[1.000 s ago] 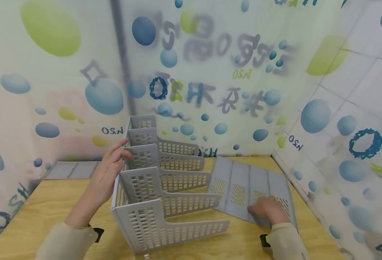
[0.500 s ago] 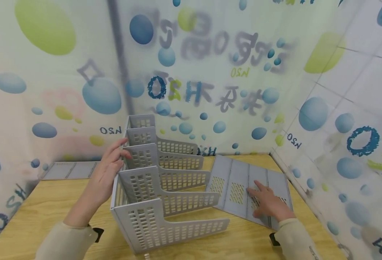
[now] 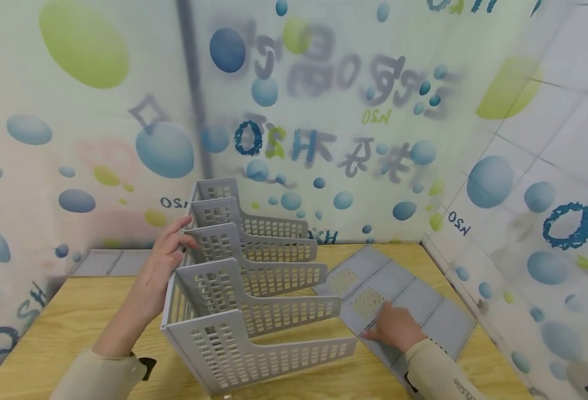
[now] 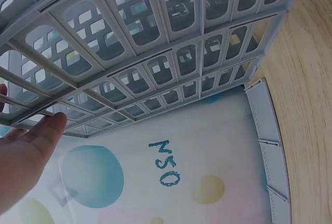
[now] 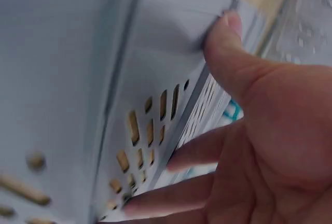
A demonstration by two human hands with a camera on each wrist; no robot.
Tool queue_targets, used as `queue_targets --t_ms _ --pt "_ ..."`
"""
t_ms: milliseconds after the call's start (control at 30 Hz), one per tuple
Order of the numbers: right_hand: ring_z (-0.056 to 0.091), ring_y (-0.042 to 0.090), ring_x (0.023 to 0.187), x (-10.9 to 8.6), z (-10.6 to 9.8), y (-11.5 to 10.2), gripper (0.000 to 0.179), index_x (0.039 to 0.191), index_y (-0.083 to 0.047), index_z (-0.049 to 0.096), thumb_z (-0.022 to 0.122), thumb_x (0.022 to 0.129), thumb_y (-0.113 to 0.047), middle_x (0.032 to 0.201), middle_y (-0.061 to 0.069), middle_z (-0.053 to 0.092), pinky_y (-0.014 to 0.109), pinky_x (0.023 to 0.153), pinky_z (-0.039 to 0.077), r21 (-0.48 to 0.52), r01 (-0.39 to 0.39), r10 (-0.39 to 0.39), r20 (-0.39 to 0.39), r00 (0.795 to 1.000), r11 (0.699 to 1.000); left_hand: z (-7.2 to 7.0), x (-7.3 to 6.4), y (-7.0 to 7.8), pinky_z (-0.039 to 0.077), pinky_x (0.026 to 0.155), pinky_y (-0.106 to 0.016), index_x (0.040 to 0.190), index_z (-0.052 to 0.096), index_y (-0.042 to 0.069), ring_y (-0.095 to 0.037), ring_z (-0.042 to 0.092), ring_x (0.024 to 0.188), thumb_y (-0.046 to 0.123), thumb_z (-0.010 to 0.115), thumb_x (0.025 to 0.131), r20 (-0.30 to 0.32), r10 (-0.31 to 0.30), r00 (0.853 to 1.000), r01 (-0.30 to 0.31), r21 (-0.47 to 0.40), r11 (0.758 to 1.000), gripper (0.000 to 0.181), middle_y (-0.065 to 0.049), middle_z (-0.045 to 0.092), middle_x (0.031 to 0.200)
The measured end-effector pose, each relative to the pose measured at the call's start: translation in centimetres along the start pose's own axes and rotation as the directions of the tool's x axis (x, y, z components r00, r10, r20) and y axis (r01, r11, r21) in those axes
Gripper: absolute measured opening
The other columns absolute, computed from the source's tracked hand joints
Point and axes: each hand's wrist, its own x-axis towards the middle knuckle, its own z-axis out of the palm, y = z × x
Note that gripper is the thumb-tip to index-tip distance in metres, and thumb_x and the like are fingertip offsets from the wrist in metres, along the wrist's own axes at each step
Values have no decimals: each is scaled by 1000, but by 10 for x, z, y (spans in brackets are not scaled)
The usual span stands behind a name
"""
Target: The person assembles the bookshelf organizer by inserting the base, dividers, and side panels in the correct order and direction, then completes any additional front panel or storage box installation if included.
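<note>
A grey slotted plastic file organizer [image 3: 274, 303] with several upright dividers stands left of centre on the wooden table. My left hand [image 3: 156, 272] grips the top of its left side, fingertips bent over the edge. The left wrist view shows fingers [image 4: 44, 138] against its lattice. To the right lies a flat grey panel [image 3: 414, 283], creased into sections, with slotted patches. My right hand [image 3: 396, 328] pinches the panel's near left edge. In the right wrist view its thumb [image 5: 225, 45] presses one face, while the other fingers reach along the slotted part.
Another flat grey panel [image 3: 109, 262] lies at the table's back left, partly hidden behind my left hand. A bubble-patterned curtain [image 3: 319, 122] hangs behind the table [image 3: 99, 305] and continues along the right side.
The right hand first lifts off the panel with spread fingers, then takes its near edge farther left. The panel has turned on the table. The organizer has tilted slightly left under the left hand.
</note>
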Motion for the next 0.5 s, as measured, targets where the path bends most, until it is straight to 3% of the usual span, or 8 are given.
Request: queue_targets --t_ms 67,133,200,233,300,367,433,500 --pt "65 32 69 2 2 -11 62 80 13 65 77 89 -47 81 23 66 51 67 58 -54 31 -35 -71 997 998 0 0 1 22 113 -57 109 58 -1 -37 23 150 7 29 108 2 4 1000 -4 10 1000 29 -18 31 162" --pt "55 24 58 6 3 -19 56 63 -2 58 73 92 -47 67 12 59 47 59 56 -96 58 -72 -151 986 994 1 1 1 24 114 -41 110 58 0 -38 24 149 6 30 109 7 12 1000 -12 21 1000 29 -17 32 162" --pt "51 21 53 11 3 -22 54 59 -9 50 73 94 -44 59 6 52 45 53 53 -88 50 -66 -189 980 995 3 3 1 25 109 -29 110 58 1 -40 25 148 6 30 109 14 18 1000 -18 35 999 29 -17 33 162" --pt "49 20 54 14 1 -22 52 60 -10 49 74 94 -40 59 6 50 42 52 51 -66 54 -66 -186 980 996 4 3 1 26 109 -31 110 58 1 -41 25 148 6 30 109 20 22 1000 -23 36 999 29 -18 33 162" --pt "54 24 63 21 -8 -18 42 69 -5 58 79 91 -33 69 9 57 42 58 52 -16 39 -41 -138 990 999 6 4 1 26 110 -45 110 58 1 -44 24 148 5 30 109 32 24 999 -25 32 999 28 -20 32 162" --pt "61 33 81 26 -15 -9 35 90 1 69 87 84 -28 90 18 64 47 69 55 7 34 -33 -98 995 999 7 5 3 25 106 -59 110 58 1 -46 24 148 5 30 109 38 22 999 -23 25 999 28 -21 31 162" --pt "60 46 108 28 -19 2 55 119 5 68 91 79 -26 118 29 63 56 87 54 39 58 -56 -54 997 998 7 5 3 24 100 -71 110 58 2 -48 23 148 5 30 109 39 21 999 -22 16 1000 28 -22 31 162" --pt "47 60 128 29 -16 10 77 140 2 59 92 77 -28 141 38 49 68 99 45 42 76 -74 -37 997 996 6 6 2 23 99 -72 109 57 1 -48 23 147 5 29 109 37 26 999 -26 12 1000 28 -23 31 162"
